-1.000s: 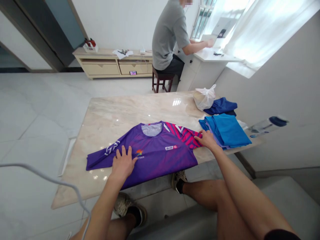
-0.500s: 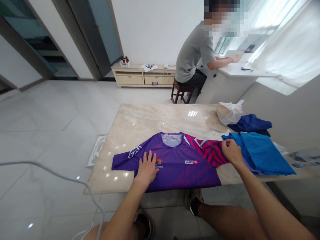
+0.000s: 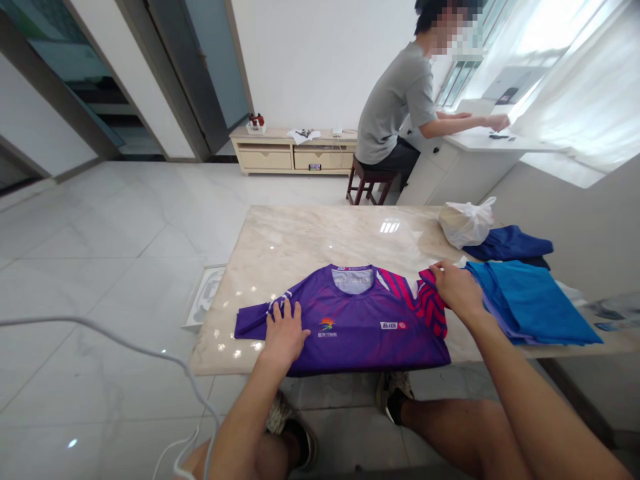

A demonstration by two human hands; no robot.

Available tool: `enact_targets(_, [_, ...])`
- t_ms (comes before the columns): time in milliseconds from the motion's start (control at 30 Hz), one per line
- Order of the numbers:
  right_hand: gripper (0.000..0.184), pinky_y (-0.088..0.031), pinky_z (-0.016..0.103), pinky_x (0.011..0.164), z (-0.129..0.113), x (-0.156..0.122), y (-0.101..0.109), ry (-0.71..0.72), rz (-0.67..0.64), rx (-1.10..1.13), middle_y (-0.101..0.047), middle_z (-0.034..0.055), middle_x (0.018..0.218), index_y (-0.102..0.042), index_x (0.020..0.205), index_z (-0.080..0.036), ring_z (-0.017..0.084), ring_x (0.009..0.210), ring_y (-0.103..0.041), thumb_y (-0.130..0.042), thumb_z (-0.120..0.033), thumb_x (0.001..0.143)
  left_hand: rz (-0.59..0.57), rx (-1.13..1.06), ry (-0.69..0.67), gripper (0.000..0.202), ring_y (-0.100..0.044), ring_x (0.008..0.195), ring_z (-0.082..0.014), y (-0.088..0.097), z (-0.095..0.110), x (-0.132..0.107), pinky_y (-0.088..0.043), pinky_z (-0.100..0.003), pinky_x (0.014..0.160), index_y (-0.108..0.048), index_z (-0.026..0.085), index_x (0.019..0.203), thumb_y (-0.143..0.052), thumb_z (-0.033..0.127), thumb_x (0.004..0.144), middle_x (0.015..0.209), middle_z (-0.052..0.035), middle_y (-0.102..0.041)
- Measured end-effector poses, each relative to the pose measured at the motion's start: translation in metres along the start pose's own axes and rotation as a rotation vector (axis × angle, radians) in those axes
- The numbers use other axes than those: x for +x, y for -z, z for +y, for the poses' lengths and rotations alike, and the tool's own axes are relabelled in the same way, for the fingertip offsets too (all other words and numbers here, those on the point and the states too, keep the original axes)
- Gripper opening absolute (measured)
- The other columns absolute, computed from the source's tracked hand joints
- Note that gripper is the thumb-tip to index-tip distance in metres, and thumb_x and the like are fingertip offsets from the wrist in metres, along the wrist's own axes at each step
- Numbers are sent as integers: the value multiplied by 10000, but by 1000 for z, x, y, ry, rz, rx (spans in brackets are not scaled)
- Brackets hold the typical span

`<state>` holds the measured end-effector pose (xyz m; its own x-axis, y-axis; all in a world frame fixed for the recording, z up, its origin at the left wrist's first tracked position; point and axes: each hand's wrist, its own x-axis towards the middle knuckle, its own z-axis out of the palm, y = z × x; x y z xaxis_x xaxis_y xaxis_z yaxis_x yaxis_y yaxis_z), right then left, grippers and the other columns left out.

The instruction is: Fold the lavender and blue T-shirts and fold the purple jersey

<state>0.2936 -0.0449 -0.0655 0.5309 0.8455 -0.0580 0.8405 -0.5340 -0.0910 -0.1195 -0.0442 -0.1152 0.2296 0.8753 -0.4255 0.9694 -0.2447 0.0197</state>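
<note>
A purple jersey (image 3: 350, 327) with a pink striped right sleeve lies face up near the front edge of a marble table (image 3: 310, 240). My left hand (image 3: 284, 331) rests flat on the jersey's left side by the left sleeve, fingers spread. My right hand (image 3: 453, 288) is closed on the pink striped sleeve, which is lifted and drawn a little inward over the jersey. Just right of that hand lies a stack of folded blue shirts (image 3: 530, 300).
A white plastic bag (image 3: 465, 223) and a dark blue garment (image 3: 510, 243) lie at the table's back right. Another person sits on a stool (image 3: 367, 187) at a white desk (image 3: 480, 143) behind. A low cabinet (image 3: 295, 150) stands against the wall. A white cable (image 3: 125, 347) crosses at the left.
My right hand has gripped the striped sleeve and pulled it inward. My left hand has slid left toward the other sleeve. The view has shifted, so the table sits further right.
</note>
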Motion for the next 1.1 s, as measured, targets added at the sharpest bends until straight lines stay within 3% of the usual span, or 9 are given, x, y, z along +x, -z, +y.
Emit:
enact_targets(133, [440, -549, 412, 912, 1, 5, -10, -76, 2, 91, -807, 178, 1183, -762, 1311, -207, 373, 1140, -759, -450, -451, 1119, -28, -13, -71, 824, -218, 1706, -458, -8, 14, 0, -315, -609, 1338, -301, 144, 1781, -570, 467, 1072, 1845, -227, -205])
enact_targets(300, [497, -544, 350, 927, 7, 14, -21, -1, -15, 105, -815, 205, 1146, -831, 1188, -141, 337, 1143, -763, -458, -461, 1113, -152, -59, -67, 927, -99, 1715, -494, -14, 28, 1, -315, -702, 1308, -202, 172, 1805, -604, 540, 1055, 1857, -226, -13])
enact_targets(533, [765, -590, 395, 805, 40, 21, -24, -96, -208, 55, -796, 215, 917, -837, 864, -152, 351, 920, -796, -432, -772, 1057, -202, -13, -7, 1114, -24, 1709, -532, -7, 33, 9, -309, -776, 1269, -78, 149, 1808, -609, 708, 1003, 1838, -253, 103])
enact_targets(633, [726, -570, 344, 652, 54, 11, -22, -24, -358, 131, -760, 146, 754, -817, 823, -173, 294, 725, -763, -593, -854, 941, -226, 14, 11, 1265, 0, 1702, -551, -8, 37, 14, -304, -798, 1255, -33, 151, 1805, -708, 745, 915, 1822, -264, 159])
enact_targets(733, [505, -545, 302, 614, 69, 1, -24, 68, -456, 121, -770, 94, 767, -824, 907, -194, 256, 694, -749, -824, -695, 842, -241, 13, 39, 1413, 30, 1698, -559, -9, 39, 21, -293, -814, 1248, 3, 150, 1801, -800, 762, 813, 1806, -271, 204])
enact_targets(800, [324, -570, 313, 702, 81, -1, -26, 87, -386, 33, -810, 97, 896, -841, 992, -224, 280, 836, -787, -858, -516, 852, -252, 7, 44, 1504, 66, 1695, -560, -10, 39, 26, -271, -833, 1244, 23, 167, 1800, -843, 788, 739, 1803, -266, 223])
enact_targets(867, [240, -584, 349, 811, 92, 2, -27, 59, -251, -37, -827, 124, 1039, -852, 1073, -247, 316, 999, -794, -771, -423, 931, -270, 3, 49, 1574, 101, 1691, -559, -9, 38, 30, -240, -849, 1243, 50, 178, 1797, -864, 809, 682, 1799, -263, 245])
enact_targets(967, [385, -582, 411, 888, 104, 11, -27, -16, -74, -32, -818, 186, 1115, -853, 1124, -220, 362, 1055, -780, -569, -473, 1063, -290, -12, 72, 1561, 120, 1692, -551, -5, 38, 37, -216, -852, 1248, 88, 165, 1788, -824, 824, 706, 1788, -257, 279])
enact_targets(1100, [547, -579, 432, 921, 106, 17, -24, -55, 25, 74, -809, 222, 1138, -848, 1139, -187, 383, 1053, -770, -421, -528, 1113, -296, -26, 95, 1502, 112, 1695, -546, -1, 41, 44, -230, -848, 1245, 90, 153, 1787, -786, 803, 754, 1787, -256, 276])
